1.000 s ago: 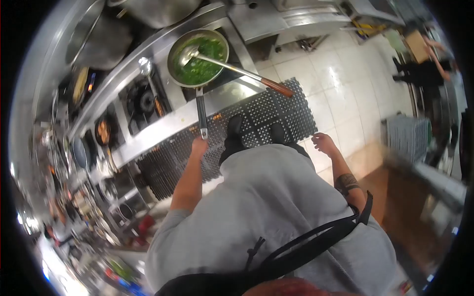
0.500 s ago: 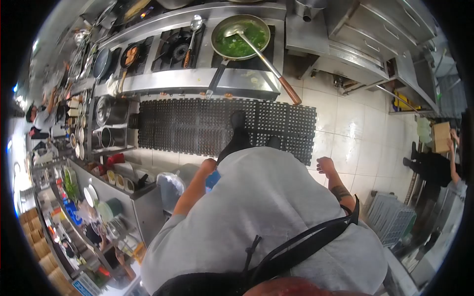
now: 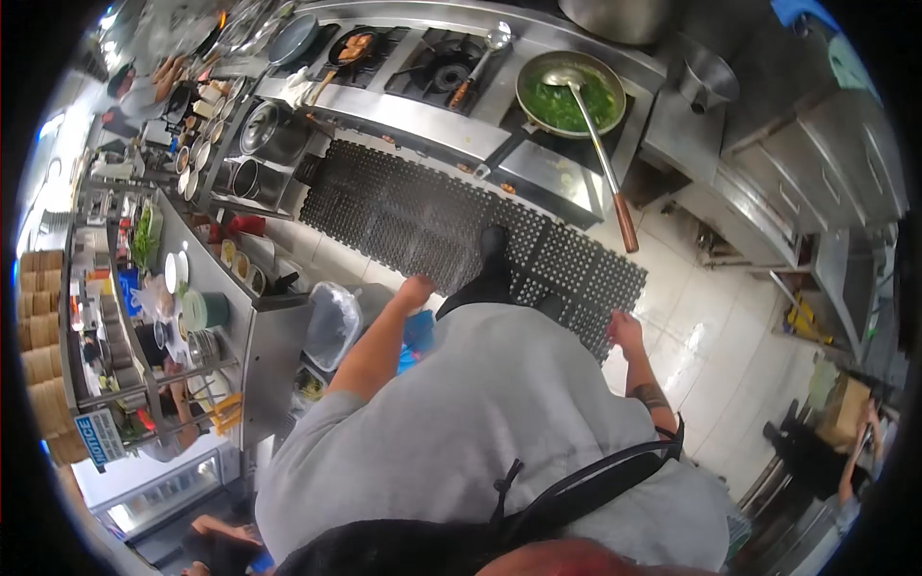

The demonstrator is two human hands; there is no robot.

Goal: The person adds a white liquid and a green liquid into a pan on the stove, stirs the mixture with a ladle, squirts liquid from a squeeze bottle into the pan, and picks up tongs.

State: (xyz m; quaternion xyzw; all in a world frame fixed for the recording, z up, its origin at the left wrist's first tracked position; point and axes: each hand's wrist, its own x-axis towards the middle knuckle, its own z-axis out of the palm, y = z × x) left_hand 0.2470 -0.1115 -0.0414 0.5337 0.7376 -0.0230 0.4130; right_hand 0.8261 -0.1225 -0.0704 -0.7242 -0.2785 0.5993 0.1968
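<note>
My left hand (image 3: 416, 291) hangs at my side with its fingers curled, over the floor below the black rubber mat (image 3: 384, 197). On my other side, my right hand (image 3: 623, 329) hangs near the mat's right end, fingers bent. What either hand holds, if anything, is too small to tell. A pan (image 3: 526, 104) of green food sits on the stove at the upper right. Resting in it is a ladle (image 3: 597, 144), its wooden handle sticking out over the stove's front edge. Neither hand touches the pan or ladle.
Another ladle (image 3: 477, 69) lies beside a burner, left of the pan. A smaller pan (image 3: 335, 55) holds browned food. Steel drawers (image 3: 816, 173) stand at right. Co-workers are at the upper left, lower left and lower right, one with a cardboard box (image 3: 845, 413).
My view has turned, so the stove and pan now appear farther right. My left hand, earlier at the pan's handle, is away from it, down by my side.
</note>
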